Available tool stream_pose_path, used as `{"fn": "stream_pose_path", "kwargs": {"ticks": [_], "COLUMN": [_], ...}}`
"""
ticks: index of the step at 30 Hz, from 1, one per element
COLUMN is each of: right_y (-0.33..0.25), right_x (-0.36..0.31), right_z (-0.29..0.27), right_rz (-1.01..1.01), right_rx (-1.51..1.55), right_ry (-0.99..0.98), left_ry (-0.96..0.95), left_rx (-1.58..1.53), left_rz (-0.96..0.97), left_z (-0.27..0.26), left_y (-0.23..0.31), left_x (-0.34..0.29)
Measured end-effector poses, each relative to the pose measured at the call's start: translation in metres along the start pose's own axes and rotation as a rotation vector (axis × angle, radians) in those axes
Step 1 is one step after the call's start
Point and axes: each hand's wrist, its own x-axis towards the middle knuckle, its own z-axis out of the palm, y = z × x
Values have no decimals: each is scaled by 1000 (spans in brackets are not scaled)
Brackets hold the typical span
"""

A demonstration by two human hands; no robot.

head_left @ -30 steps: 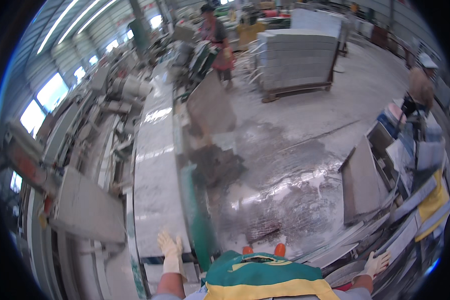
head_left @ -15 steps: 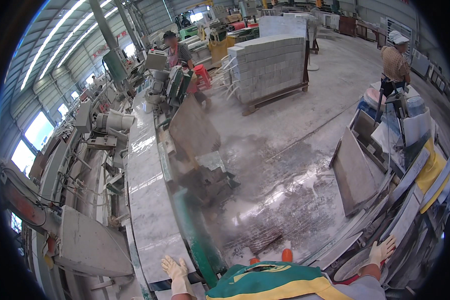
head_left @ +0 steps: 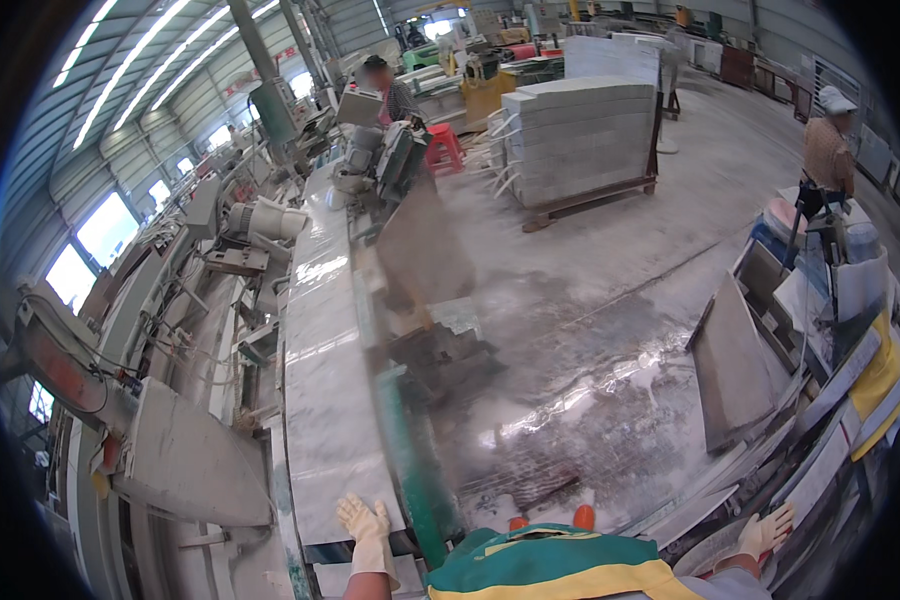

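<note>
My left hand [head_left: 367,527], in a cream rubber glove, lies with its fingers spread on the near end of a pale stone slab [head_left: 335,425]. The slab is one of a long row of wet, glossy slabs along the machine bed. Out to the right, my right hand [head_left: 765,533] is gloved alike, with its fingers stretched and nothing in it. Long stone offcuts [head_left: 685,515] lean in a heap close to this hand; whether it touches them I cannot tell. A green and yellow apron [head_left: 545,550] covers my front.
A green rail [head_left: 415,470] edges the bed beside me. Motors and a cutting head [head_left: 395,160] stand farther along, near a person [head_left: 395,95]. Stacked pale blocks [head_left: 580,135] rest on a pallet. At right, a tilted board [head_left: 735,365] leans near another person [head_left: 827,150].
The view has turned slightly left, so the surroundings sit farther right in the picture. My left hand stays spread on the slab's near end. My right hand remains open near the offcuts.
</note>
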Motion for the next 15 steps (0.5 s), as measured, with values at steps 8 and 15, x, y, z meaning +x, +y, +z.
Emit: {"fn": "stream_pose_path", "kwargs": {"ticks": [8, 15], "right_y": [2, 2], "right_x": [-6, -17], "right_z": [6, 5], "right_rz": [9, 13], "right_rx": [-76, -88], "right_ry": [4, -3], "left_ry": [4, 16], "left_rx": [-45, -33], "left_rz": [-5, 4], "left_z": [5, 10], "left_y": [0, -1], "left_x": [3, 7]}}
